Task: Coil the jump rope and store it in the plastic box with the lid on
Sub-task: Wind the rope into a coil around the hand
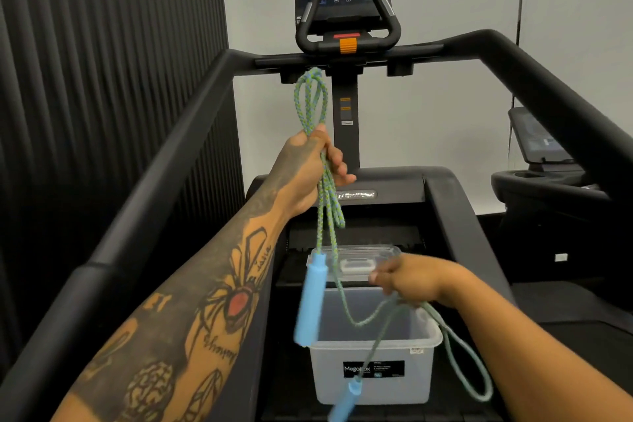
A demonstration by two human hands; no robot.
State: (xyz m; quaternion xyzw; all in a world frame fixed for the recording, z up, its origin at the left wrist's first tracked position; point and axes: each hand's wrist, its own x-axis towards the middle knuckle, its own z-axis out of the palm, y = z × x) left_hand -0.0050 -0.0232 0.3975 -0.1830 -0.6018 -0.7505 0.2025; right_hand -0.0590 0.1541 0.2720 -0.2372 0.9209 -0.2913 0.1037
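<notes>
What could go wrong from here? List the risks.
1. The left hand pinches only the middle of the rope loops; they may slip apart.
2. The loose rope beyond the right hand hangs outside the plastic box and may snag its rim.
3. One swinging blue handle could tangle the coil.

The left hand (313,161) is raised in a fist around several loops of the green-blue jump rope (310,103), one blue handle (310,301) dangling below it. The right hand (407,279) pinches a lower strand above the open clear plastic box (373,384) standing on the treadmill (513,55) deck. The clear lid (356,262) lies just behind the box, and a second blue handle (346,401) hangs in front of its wall.
</notes>
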